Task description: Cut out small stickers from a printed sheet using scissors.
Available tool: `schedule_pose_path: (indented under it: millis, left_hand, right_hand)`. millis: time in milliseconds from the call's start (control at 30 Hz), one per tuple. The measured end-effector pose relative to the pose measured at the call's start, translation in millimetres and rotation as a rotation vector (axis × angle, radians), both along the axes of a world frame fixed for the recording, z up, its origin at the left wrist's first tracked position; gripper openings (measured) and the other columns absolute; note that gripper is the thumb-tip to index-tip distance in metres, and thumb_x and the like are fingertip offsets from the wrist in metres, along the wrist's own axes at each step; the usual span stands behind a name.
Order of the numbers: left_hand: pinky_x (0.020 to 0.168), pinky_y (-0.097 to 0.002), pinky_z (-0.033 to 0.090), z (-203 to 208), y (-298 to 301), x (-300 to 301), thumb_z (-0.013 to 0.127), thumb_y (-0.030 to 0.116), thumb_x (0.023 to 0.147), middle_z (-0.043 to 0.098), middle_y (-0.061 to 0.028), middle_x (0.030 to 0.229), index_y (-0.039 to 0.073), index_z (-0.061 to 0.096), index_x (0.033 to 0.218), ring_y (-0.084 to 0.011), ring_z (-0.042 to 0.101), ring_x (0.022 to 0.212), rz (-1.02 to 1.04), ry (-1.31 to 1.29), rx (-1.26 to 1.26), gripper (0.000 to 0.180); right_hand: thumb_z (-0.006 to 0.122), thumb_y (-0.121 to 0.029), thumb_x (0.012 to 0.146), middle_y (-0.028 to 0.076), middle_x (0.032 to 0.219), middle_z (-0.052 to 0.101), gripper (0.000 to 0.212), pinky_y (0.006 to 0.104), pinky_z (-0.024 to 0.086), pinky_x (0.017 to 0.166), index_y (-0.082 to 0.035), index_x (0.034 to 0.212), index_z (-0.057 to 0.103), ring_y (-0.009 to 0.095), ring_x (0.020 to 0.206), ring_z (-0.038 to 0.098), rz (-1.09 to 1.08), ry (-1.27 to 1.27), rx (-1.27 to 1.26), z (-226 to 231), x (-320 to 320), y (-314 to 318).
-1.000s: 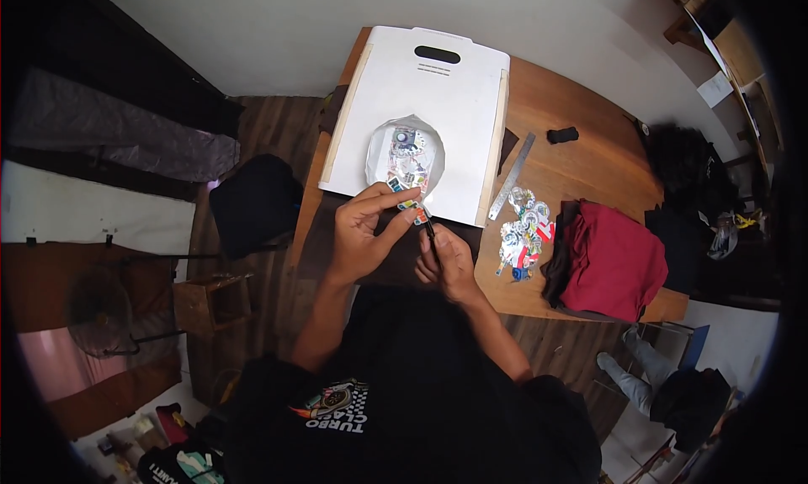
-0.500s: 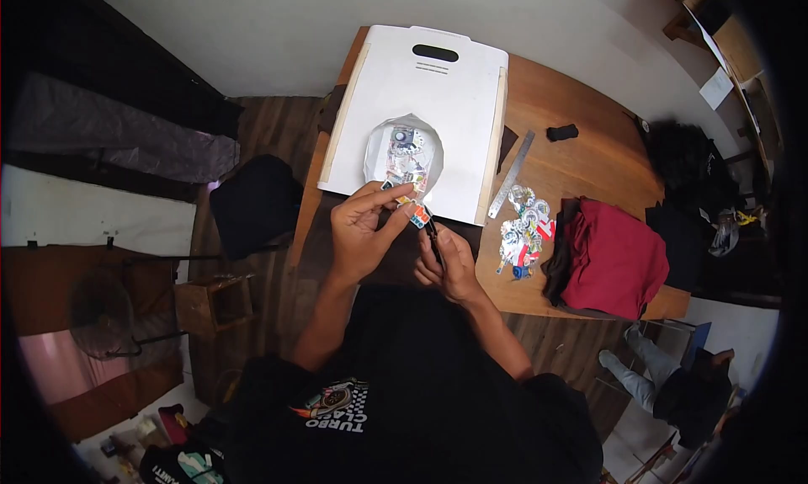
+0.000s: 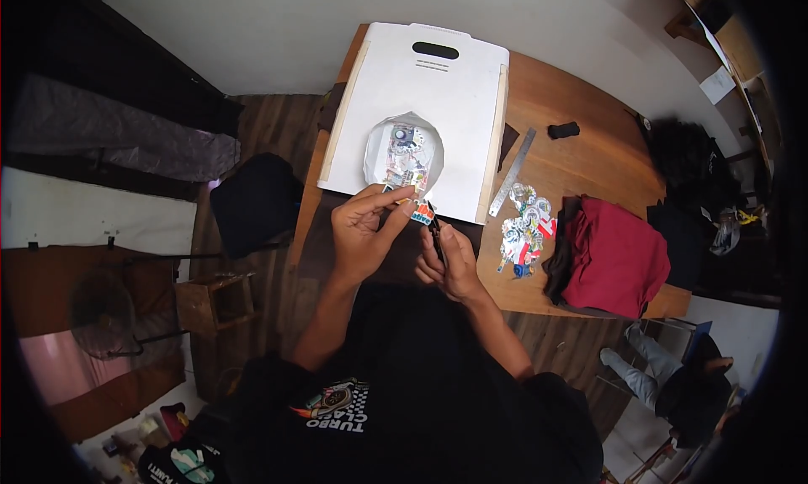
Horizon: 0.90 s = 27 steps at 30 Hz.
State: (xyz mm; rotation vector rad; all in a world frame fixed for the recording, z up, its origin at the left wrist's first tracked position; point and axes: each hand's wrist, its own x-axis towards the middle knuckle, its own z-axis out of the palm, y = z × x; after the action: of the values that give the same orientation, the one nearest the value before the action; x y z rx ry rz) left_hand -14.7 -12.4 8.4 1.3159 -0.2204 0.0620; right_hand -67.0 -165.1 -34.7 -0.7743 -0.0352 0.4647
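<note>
My left hand (image 3: 364, 231) pinches a small colourful sticker (image 3: 422, 211) between thumb and fingers, just above the near edge of a white board (image 3: 421, 88). My right hand (image 3: 450, 261) grips a thin black tool (image 3: 435, 231) whose tip touches the sticker. Behind the hands, a round sheet of paper (image 3: 404, 151) with several cut stickers lies on the white board.
A wooden table (image 3: 589, 147) carries a metal ruler (image 3: 512, 172), a pile of loose stickers (image 3: 523, 227), a small black object (image 3: 563, 130) and folded red and black cloth (image 3: 610, 252). A dark stool (image 3: 252, 202) stands left of the table.
Both hands stayed over the table's near edge. The left hand has turned the sticker slightly, and the black tool's tip has come up against it.
</note>
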Motion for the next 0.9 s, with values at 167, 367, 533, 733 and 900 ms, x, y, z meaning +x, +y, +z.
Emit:
schedule_pose_path:
  millis: [167, 367, 533, 733, 900]
  left_hand:
    - [0.077, -0.0213, 0.052, -1.8, -2.0, -0.5, 0.065, -0.012, 0.083, 0.067, -0.0136, 0.095, -0.010, 0.066, 0.109, -0.0127, 0.065, 0.085, 0.030, -0.003, 0.015, 0.026]
    - [0.077, -0.0215, 0.053, -1.0, -1.7, -0.4, 0.066, -0.012, 0.083, 0.067, -0.0144, 0.097, -0.010, 0.066, 0.108, -0.0138, 0.066, 0.087, 0.027, -0.017, 0.017, 0.025]
    - [0.081, -0.0239, 0.054, -0.1, -3.8, -1.6, 0.066, -0.013, 0.082, 0.066, -0.0155, 0.100, -0.010, 0.067, 0.106, -0.0163, 0.066, 0.092, 0.037, -0.017, 0.005, 0.024]
    - [0.083, -0.0257, 0.056, -1.6, -4.5, -2.4, 0.067, -0.013, 0.081, 0.066, -0.0159, 0.101, -0.009, 0.067, 0.104, -0.0175, 0.066, 0.093, 0.024, -0.034, 0.016, 0.023]
    - [0.081, -0.0252, 0.056, 0.5, -4.1, -1.9, 0.068, -0.012, 0.081, 0.067, -0.0161, 0.100, -0.009, 0.068, 0.103, -0.0173, 0.066, 0.092, 0.047, -0.057, 0.050, 0.023]
  right_hand:
    - [0.036, -0.047, 0.103, -0.004, 0.055, 0.028, 0.042, 0.0232, 0.021, 0.043, -0.008, 0.094, 0.047, 0.006, 0.041, 0.022, 0.005, 0.013, -0.001, 3.4, -0.1, -0.2]
    - [0.035, -0.048, 0.102, -0.004, 0.054, 0.028, 0.042, 0.0232, 0.021, 0.043, -0.009, 0.094, 0.046, 0.006, 0.041, 0.021, 0.015, 0.005, -0.015, 5.2, 0.5, -0.6]
    - [0.036, -0.043, 0.104, -0.004, 0.057, 0.030, 0.039, 0.0223, 0.022, 0.043, -0.007, 0.095, 0.048, 0.006, 0.043, 0.023, 0.003, 0.035, 0.079, 1.1, 0.3, -2.0]
    - [0.036, -0.043, 0.104, -0.004, 0.057, 0.030, 0.039, 0.0224, 0.021, 0.043, -0.007, 0.095, 0.048, 0.005, 0.043, 0.022, 0.003, 0.072, 0.105, 0.3, -0.5, -3.4]
    - [0.036, -0.043, 0.104, -0.004, 0.057, 0.030, 0.039, 0.0224, 0.021, 0.043, -0.007, 0.095, 0.048, 0.005, 0.043, 0.022, 0.017, 0.054, 0.081, 2.4, 0.2, -4.3]
